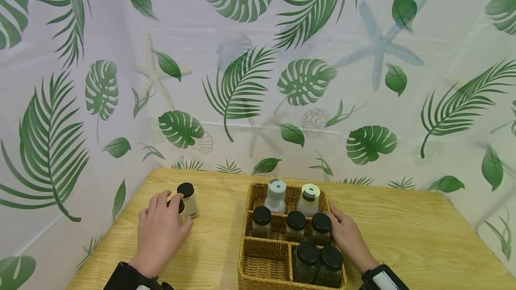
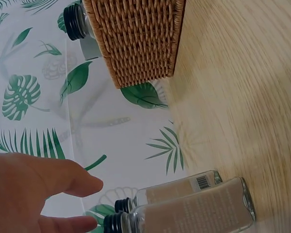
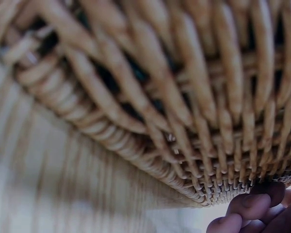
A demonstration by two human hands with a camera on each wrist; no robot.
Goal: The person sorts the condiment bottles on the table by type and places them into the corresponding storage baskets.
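Note:
At the left of the table stand two glass bottles with black caps, a nearer bottle (image 2: 199,213) and a farther bottle (image 1: 190,202). My left hand (image 1: 161,227) is at the nearer one, partly covering it in the head view. In the left wrist view its thumb and finger are spread apart, with the fingertips right by the black cap. A wicker basket (image 1: 264,279) with compartments stands to the right. My right hand (image 1: 350,238) holds its right wall, thumb at the rim and fingers (image 3: 250,206) curled against the outer weave.
In the basket's back row are a white-capped jar (image 1: 276,198) and a jar with a pale yellow-green lid (image 1: 309,200). Several black-capped jars (image 1: 296,225) fill the middle row and front-right compartment. A leaf-printed cloth (image 1: 258,115) hangs behind the wooden table (image 1: 411,232).

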